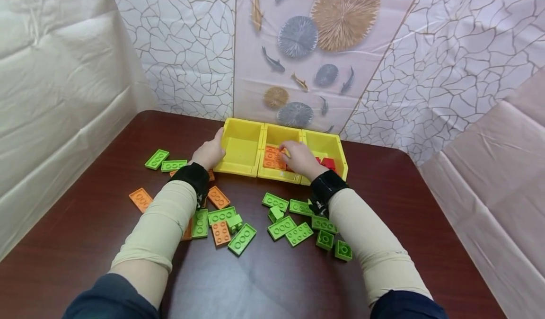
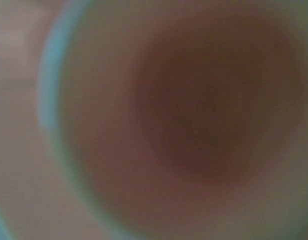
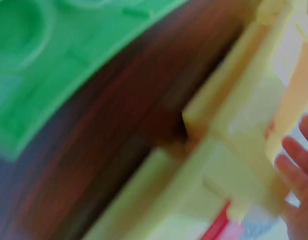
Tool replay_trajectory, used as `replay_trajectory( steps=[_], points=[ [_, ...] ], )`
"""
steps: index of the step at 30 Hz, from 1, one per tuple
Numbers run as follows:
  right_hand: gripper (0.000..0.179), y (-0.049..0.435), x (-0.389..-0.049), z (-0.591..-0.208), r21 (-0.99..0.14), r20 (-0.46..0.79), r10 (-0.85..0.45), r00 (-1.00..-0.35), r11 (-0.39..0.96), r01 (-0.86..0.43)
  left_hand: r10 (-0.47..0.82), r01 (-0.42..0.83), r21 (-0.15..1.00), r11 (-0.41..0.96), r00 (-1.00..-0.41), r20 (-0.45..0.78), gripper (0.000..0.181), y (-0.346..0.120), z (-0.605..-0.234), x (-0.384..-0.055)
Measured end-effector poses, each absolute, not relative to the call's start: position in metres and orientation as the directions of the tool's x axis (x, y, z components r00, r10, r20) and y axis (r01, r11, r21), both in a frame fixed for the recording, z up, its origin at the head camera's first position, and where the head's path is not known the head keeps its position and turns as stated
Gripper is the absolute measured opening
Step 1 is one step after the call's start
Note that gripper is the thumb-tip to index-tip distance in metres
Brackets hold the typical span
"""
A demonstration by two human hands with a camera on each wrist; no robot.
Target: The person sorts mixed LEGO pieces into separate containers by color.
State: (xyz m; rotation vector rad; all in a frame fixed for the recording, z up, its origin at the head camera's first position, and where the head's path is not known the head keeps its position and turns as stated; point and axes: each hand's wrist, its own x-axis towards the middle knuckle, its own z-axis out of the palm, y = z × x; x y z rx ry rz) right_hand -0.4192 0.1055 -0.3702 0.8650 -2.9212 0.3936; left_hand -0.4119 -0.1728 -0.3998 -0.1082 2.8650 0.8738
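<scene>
My left hand (image 1: 208, 153) grips the left wall of a yellow three-part bin (image 1: 241, 171), thumb up by the rim; its other fingers are mostly hidden. Over the bin's middle compartment is my right hand (image 1: 299, 159), with bent fingers and a gap between thumb and forefinger; in the right wrist view the fingers (image 3: 296, 172) look loosely extended, with no brick visible in them. Orange bricks (image 1: 270, 157) lie below it in that compartment. Red bricks (image 1: 328, 163) sit in the right compartment, partly behind the hand. The left wrist view is too blurred to read.
Green bricks (image 1: 281, 227) and orange bricks (image 1: 221, 233) lie scattered on the dark wooden table (image 1: 264, 286) in front of the bin. More green bricks (image 1: 157, 159) are at the left, some partly under the forearms. A patterned cloth (image 1: 183, 49) hangs behind the table.
</scene>
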Motion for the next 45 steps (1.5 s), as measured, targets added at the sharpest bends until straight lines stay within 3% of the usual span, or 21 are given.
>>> replay_trajectory(
  steps=[4,7,10,14,18,27,33,36,40,45],
  points=[
    [0.032,0.139,-0.42,-0.361,-0.216,0.264,-0.371,-0.89,0.877,-0.429,-0.031,-0.106,0.55,0.828,-0.989,-0.143,0.073,-0.179,-0.401,-0.41],
    [0.043,0.168,-0.421,-0.363,-0.268,0.272,-0.199,-0.942,0.924,-0.273,-0.04,-0.104,0.547,0.831,-0.991,-0.128,0.073,-0.186,-0.4,-0.408],
    [0.055,0.19,-0.421,-0.374,-0.354,0.147,-0.098,-0.984,0.924,-0.144,-0.04,-0.102,0.539,0.836,-0.991,-0.126,0.072,-0.192,-0.399,-0.404],
    [0.06,0.205,-0.421,-0.394,-0.424,-0.029,-0.078,-0.997,0.904,-0.059,-0.033,-0.103,0.534,0.839,-0.99,-0.14,0.072,-0.195,-0.401,-0.402],
    [0.06,0.211,-0.419,-0.403,-0.423,-0.087,-0.077,-0.993,0.906,-0.033,-0.025,-0.096,0.527,0.844,-0.99,-0.14,0.073,-0.192,-0.402,-0.403],
    [0.062,0.226,-0.418,-0.398,-0.41,-0.064,-0.021,-0.998,0.912,0.007,0.082,-0.005,0.393,0.92,-0.976,-0.203,0.081,-0.181,-0.378,-0.413],
    [0.063,0.226,-0.415,-0.398,-0.387,-0.057,-0.014,-0.998,0.922,0.009,0.15,0.039,0.417,0.908,-0.96,-0.238,0.084,-0.201,-0.368,-0.393],
    [0.064,0.226,-0.414,-0.399,-0.377,-0.051,-0.027,-0.998,0.926,-0.006,0.185,0.073,0.392,0.917,-0.949,-0.256,0.078,-0.216,-0.371,-0.378],
    [0.064,0.227,-0.415,-0.4,-0.376,-0.028,-0.018,-0.999,0.927,-0.006,0.237,0.162,0.285,0.945,-0.939,-0.251,0.062,-0.226,-0.382,-0.364],
    [0.064,0.226,-0.418,-0.403,-0.376,-0.037,-0.01,-0.999,0.927,0.005,0.266,0.231,0.164,0.959,-0.932,-0.246,0.055,-0.225,-0.397,-0.355]
  ],
)
